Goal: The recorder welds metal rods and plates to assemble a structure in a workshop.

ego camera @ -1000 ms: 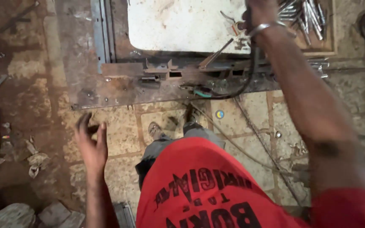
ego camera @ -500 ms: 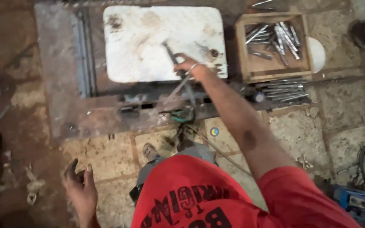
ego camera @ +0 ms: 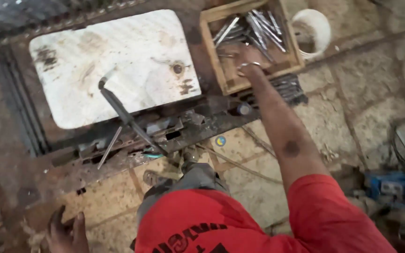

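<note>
At the bottom of the frame, your red short-sleeved shirt (ego camera: 240, 225) fills the lower middle, and your left hand (ego camera: 66, 232) hangs at the lower left over the stone-tiled floor (ego camera: 366, 107), dark with grime, fingers loosely spread and holding nothing. Higher, at mid frame, a dark rod-shaped tool with a bent tip (ego camera: 125, 115) lies slanted across the rusty metal frame (ego camera: 118, 154), its tip over the white scuffed rectangular panel (ego camera: 113, 61). Your right arm stretches to the upper right, where your right hand (ego camera: 248, 61) is inside the open wooden box (ego camera: 212, 51), down among the grey metal rods (ego camera: 254, 26); I cannot tell whether its fingers grip one. A white round container (ego camera: 312, 28) sits just beside the box.
</note>
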